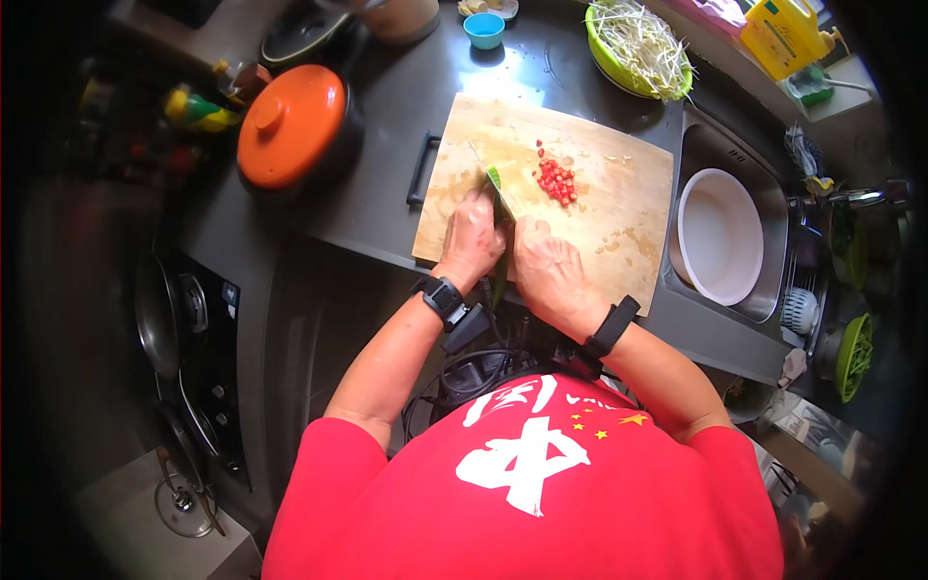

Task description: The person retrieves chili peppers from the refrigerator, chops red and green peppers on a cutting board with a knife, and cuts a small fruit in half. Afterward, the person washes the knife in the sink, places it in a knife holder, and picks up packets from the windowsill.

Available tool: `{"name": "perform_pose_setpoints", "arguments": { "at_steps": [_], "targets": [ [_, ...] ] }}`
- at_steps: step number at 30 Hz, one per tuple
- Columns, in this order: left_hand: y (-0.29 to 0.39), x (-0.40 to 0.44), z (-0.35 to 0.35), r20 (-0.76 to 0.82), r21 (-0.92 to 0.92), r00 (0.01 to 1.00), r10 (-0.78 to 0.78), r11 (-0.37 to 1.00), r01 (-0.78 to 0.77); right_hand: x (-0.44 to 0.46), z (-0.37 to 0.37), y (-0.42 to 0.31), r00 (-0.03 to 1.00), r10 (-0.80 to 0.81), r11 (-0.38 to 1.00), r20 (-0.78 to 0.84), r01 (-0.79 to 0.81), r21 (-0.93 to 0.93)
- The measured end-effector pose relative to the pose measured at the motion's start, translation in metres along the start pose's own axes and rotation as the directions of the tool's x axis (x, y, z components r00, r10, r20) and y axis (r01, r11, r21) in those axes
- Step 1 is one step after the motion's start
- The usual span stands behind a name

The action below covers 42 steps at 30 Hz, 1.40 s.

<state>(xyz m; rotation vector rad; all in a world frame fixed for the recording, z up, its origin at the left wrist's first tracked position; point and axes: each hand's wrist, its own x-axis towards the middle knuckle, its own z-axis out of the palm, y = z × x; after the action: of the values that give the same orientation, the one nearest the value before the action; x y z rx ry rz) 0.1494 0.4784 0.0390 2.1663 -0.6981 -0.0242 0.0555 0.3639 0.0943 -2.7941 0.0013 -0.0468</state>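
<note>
Holds green vegetable in left hand, at the near left part of wooden cutting board. Has left fingers curled closed around the vegetable, with tip exposed beyond the knuckles, presumably to steady a roll-prone body. Shows a further green length below the hands, past the near board edge; cannot confirm as the same piece.

Holds knife in right hand, just beside the left. Has right fingers folded shut, likely around the handle; cannot tell exact finger placement, with handle hidden under the hand. Sets thin blade at the vegetable, between both hands; cannot tell depth of contact. Angles both forearms inward, probably for close control of blade and vegetable together.

Has chopped red pieces heaped farther up the board, apart from the hands, probably to avoid mixing with the green. Places board near the front edge of countertop, likely for a short reach.

Has pale basin inside sink at right. Places bean sprouts in green bowl and blue cup toward the back, orange-lidded pot at left, all apart from the blade, likely to preserve hand room.
</note>
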Motion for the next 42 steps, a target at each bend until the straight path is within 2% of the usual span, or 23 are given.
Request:
{"name": "perform_pose_setpoints", "arguments": {
  "at_steps": [4,7,16,19,22,25,28,29,30,31,33,34,37,40,42],
  "targets": [
    [-0.005,0.001,0.003,0.001,0.023,1.000,-0.031,0.999,0.031,-0.001,0.000,0.000,0.999,-0.015,1.000,-0.028,0.015,-0.015],
    [-0.003,0.001,0.001,0.051,0.041,0.998,-0.047,0.998,0.045,-0.001,-0.005,-0.003,0.996,0.068,0.997,0.053,-0.071,0.041],
    [0.004,0.004,0.002,0.009,0.015,1.000,-0.018,1.000,0.018,0.005,-0.002,-0.004,0.991,0.114,0.988,0.070,-0.121,0.098],
    [0.002,0.004,0.003,0.029,-0.011,0.999,-0.018,1.000,0.018,0.011,-0.001,-0.005,0.998,0.056,0.998,0.004,-0.056,0.039],
    [-0.004,0.003,0.003,0.112,0.006,0.991,-0.068,0.998,0.067,0.027,0.005,-0.004,0.995,0.089,0.983,0.038,-0.094,0.159],
    [-0.010,0.000,0.004,0.083,0.043,0.996,0.029,0.999,-0.033,0.059,0.003,0.000,0.995,0.097,0.972,0.028,-0.100,0.213],
    [-0.003,-0.001,0.005,-0.073,0.148,0.997,-0.021,0.988,0.032,0.069,-0.003,0.016,0.981,0.167,0.946,0.101,-0.188,0.265],
    [-0.002,-0.002,0.002,-0.055,0.158,0.996,-0.066,0.985,0.074,0.070,-0.002,0.026,0.973,0.189,0.935,0.132,-0.219,0.278],
    [0.001,-0.002,-0.005,-0.037,0.168,0.993,-0.113,0.979,0.118,0.068,0.022,0.047,0.993,0.117,0.913,0.004,-0.109,0.393],
    [0.002,-0.005,-0.010,-0.020,0.181,0.986,-0.164,0.969,0.165,0.063,0.022,0.055,0.993,0.116,0.905,-0.006,-0.104,0.413],
    [-0.002,-0.008,-0.014,-0.033,0.184,0.984,-0.173,0.967,0.177,0.057,0.019,0.056,0.993,0.119,0.883,-0.024,-0.095,0.460],
    [-0.003,-0.008,-0.016,-0.015,0.172,0.981,-0.193,0.966,0.193,0.053,0.013,0.053,0.985,0.170,0.871,0.038,-0.168,0.462],
    [-0.004,-0.008,-0.017,-0.009,0.136,0.977,-0.211,0.968,0.210,0.043,0.006,0.042,0.986,0.166,0.865,-0.011,-0.140,0.481],
    [-0.003,-0.009,-0.018,-0.028,0.118,0.979,-0.201,0.972,0.203,0.037,0.002,0.029,0.991,0.076,0.783,-0.112,0.010,0.622],
    [-0.002,-0.008,-0.018,-0.033,0.111,0.980,-0.197,0.974,0.199,0.034,0.009,0.026,0.993,0.078,0.839,-0.083,-0.020,0.543]
  ]
}}
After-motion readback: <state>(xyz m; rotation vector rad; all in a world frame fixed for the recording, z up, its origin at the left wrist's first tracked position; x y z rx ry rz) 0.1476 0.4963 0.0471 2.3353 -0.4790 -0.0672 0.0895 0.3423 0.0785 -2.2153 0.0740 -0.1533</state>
